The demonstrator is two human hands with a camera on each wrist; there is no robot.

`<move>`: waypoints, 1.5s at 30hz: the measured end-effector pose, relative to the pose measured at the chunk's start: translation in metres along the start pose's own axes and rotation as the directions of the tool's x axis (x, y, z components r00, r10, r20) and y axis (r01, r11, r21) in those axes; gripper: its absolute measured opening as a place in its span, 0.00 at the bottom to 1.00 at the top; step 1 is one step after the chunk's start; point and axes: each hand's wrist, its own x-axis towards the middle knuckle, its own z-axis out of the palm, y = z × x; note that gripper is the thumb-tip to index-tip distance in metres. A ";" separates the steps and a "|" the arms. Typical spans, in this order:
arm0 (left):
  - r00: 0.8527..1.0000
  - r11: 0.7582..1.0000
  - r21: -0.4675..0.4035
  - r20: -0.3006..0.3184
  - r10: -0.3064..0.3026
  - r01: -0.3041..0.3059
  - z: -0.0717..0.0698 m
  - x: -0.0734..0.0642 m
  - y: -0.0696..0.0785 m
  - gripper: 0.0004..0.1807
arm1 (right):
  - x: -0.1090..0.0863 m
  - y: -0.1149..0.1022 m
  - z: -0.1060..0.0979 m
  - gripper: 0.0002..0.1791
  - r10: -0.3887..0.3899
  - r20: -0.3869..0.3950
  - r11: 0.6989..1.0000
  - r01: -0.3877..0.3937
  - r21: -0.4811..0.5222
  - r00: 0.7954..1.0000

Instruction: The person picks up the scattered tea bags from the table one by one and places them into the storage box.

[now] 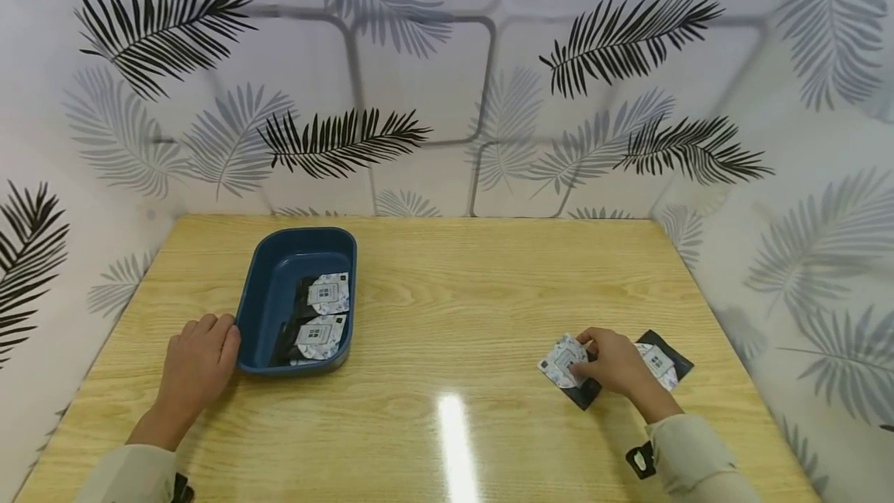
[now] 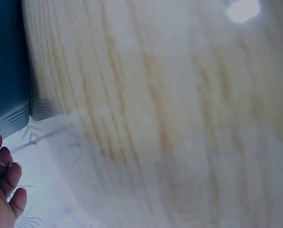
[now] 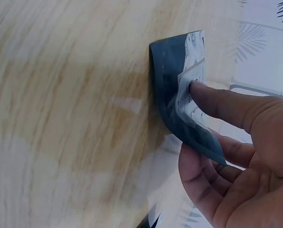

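My right hand (image 1: 609,359) pinches a small black-and-white sachet (image 1: 561,361) between thumb and fingers. In the right wrist view, the sachet (image 3: 172,78) bends, the thumb (image 3: 217,99) pressing its white printed face and the fingers behind it. A second sachet (image 1: 660,359) lies on the table just right of that hand. My left hand (image 1: 200,355) rests against the left side of a blue bin (image 1: 254,301), fingers loosely bent. The left wrist view catches its fingertips (image 2: 11,178) close to the bin (image 2: 8,71). Inside the bin lie several similar sachets (image 1: 323,336), partly overlapping.
The wooden table (image 1: 454,293) runs back to a wall (image 1: 433,84) with a feather-leaf pattern. A strip of light glares off the tabletop near its front. A small black object (image 1: 640,459) shows beside the right cuff.
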 end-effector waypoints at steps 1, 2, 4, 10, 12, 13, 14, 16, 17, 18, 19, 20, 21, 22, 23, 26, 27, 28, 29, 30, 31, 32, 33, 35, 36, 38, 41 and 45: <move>1.000 1.000 0.000 0.004 -0.002 0.002 0.000 0.000 0.000 0.10 | 0.000 0.000 0.000 0.24 -0.006 -0.006 1.000 0.006 -0.001 1.000; 1.000 1.000 -0.001 0.008 -0.005 0.005 0.000 0.000 0.000 0.10 | 0.001 0.000 0.000 0.22 -0.011 -0.013 1.000 0.011 0.001 1.000; 1.000 1.000 0.000 0.009 -0.007 0.007 -0.001 0.000 0.001 0.11 | 0.001 0.001 0.001 0.18 -0.028 -0.028 1.000 0.028 -0.002 0.999; 1.000 1.000 -0.004 0.003 -0.006 0.006 -0.002 0.001 0.001 0.11 | 0.000 0.002 0.002 0.06 -0.094 -0.066 0.995 0.096 0.027 0.993; 1.000 1.000 -0.009 0.011 -0.012 0.012 -0.002 0.000 0.001 0.11 | 0.001 0.002 0.000 0.04 -0.127 -0.081 0.990 0.131 0.047 0.989; 1.000 1.000 -0.010 0.015 -0.015 0.015 -0.002 0.000 0.001 0.11 | 0.001 0.001 -0.001 0.04 -0.143 -0.084 0.987 0.148 0.057 0.986; 1.000 1.000 -0.011 0.019 -0.017 0.017 -0.001 0.000 0.001 0.11 | 0.002 0.001 -0.002 0.04 -0.152 -0.085 0.985 0.158 0.068 0.985; 1.000 1.000 -0.009 0.019 -0.018 0.018 -0.001 0.001 0.000 0.11 | 0.002 -0.001 -0.004 0.04 -0.161 -0.087 0.983 0.168 0.077 0.983; 1.000 1.000 -0.005 0.015 -0.016 0.016 -0.001 0.001 0.000 0.11 | 0.003 -0.001 -0.004 0.05 -0.162 -0.088 0.982 0.169 0.081 0.983; 1.000 1.000 -0.002 0.015 -0.014 0.014 -0.001 0.002 -0.001 0.11 | 0.003 -0.002 -0.005 0.06 -0.163 -0.091 0.982 0.171 0.086 0.982; 1.000 1.000 -0.002 0.018 -0.014 0.014 -0.001 0.002 -0.001 0.11 | 0.003 -0.003 -0.006 0.06 -0.165 -0.097 0.981 0.173 0.086 0.981; 1.000 1.000 -0.003 0.020 -0.015 0.015 -0.001 0.002 -0.001 0.11 | 0.003 -0.004 -0.006 0.06 -0.167 -0.110 0.981 0.176 0.085 0.980; 1.000 1.000 -0.002 0.021 -0.014 0.015 -0.001 0.003 -0.002 0.11 | 0.003 -0.005 -0.006 0.07 -0.171 -0.127 0.980 0.182 0.082 0.977; 1.000 1.000 -0.003 0.023 -0.015 0.015 -0.001 0.003 -0.001 0.11 | 0.003 -0.006 -0.007 0.07 -0.176 -0.146 0.979 0.189 0.079 0.973; 0.999 1.000 -0.005 0.031 -0.019 0.019 -0.001 0.003 -0.001 0.11 | 0.004 -0.007 -0.007 0.07 -0.181 -0.167 0.978 0.196 0.077 0.969; 0.999 1.000 -0.005 0.034 -0.020 0.020 -0.002 0.002 -0.001 0.11 | 0.005 -0.010 -0.009 0.07 -0.188 -0.217 0.976 0.207 0.069 0.958; 0.999 1.000 -0.004 0.034 -0.019 0.019 -0.002 0.002 0.000 0.11 | 0.005 -0.011 -0.010 0.07 -0.188 -0.227 0.976 0.208 0.066 0.955; 0.999 1.000 -0.003 0.032 -0.018 0.019 -0.002 0.002 0.000 0.11 | 0.006 -0.012 -0.011 0.08 -0.186 -0.235 0.976 0.206 0.064 0.954; 0.999 1.000 -0.003 0.030 -0.018 0.018 -0.002 0.001 0.000 0.11 | 0.006 -0.012 -0.012 0.08 -0.185 -0.238 0.977 0.205 0.059 0.953; 0.999 1.000 -0.002 0.029 -0.015 0.016 -0.002 0.001 0.001 0.11 | 0.006 -0.013 -0.013 0.08 -0.185 -0.241 0.977 0.204 0.056 0.953; 1.000 1.000 -0.003 0.027 -0.014 0.014 -0.002 0.000 0.001 0.11 | 0.006 -0.014 -0.014 0.08 -0.186 -0.243 0.978 0.204 0.052 0.952; 1.000 1.000 -0.002 0.023 -0.012 0.012 -0.002 0.000 0.001 0.10 | 0.007 -0.015 -0.015 0.08 -0.183 -0.242 0.978 0.201 0.050 0.953; 1.000 1.000 -0.002 0.018 -0.010 0.010 -0.002 -0.001 0.001 0.11 | 0.007 -0.016 -0.016 0.09 -0.186 -0.243 0.978 0.203 0.049 0.952; 1.000 1.000 0.001 0.006 -0.003 0.003 -0.001 -0.001 0.001 0.11 | 0.007 -0.018 -0.018 0.09 -0.185 -0.246 0.978 0.203 0.049 0.951; 1.000 1.000 0.002 0.001 0.002 -0.002 -0.001 0.000 0.001 0.11 | 0.008 -0.019 -0.018 0.10 -0.185 -0.251 0.978 0.203 0.049 0.950; 1.000 1.000 0.005 -0.006 0.006 -0.006 0.000 0.000 0.000 0.11 | 0.009 -0.021 -0.020 0.10 -0.184 -0.263 0.978 0.205 0.051 0.947; 1.000 1.000 0.003 0.000 0.002 -0.002 0.001 0.000 -0.001 0.11 | 0.010 -0.025 -0.022 0.10 -0.188 -0.288 0.977 0.209 0.046 0.939; 1.000 1.000 -0.004 0.016 -0.012 0.012 0.001 0.000 0.000 0.11 | 0.012 -0.031 -0.025 0.09 -0.192 -0.305 0.976 0.214 0.040 0.933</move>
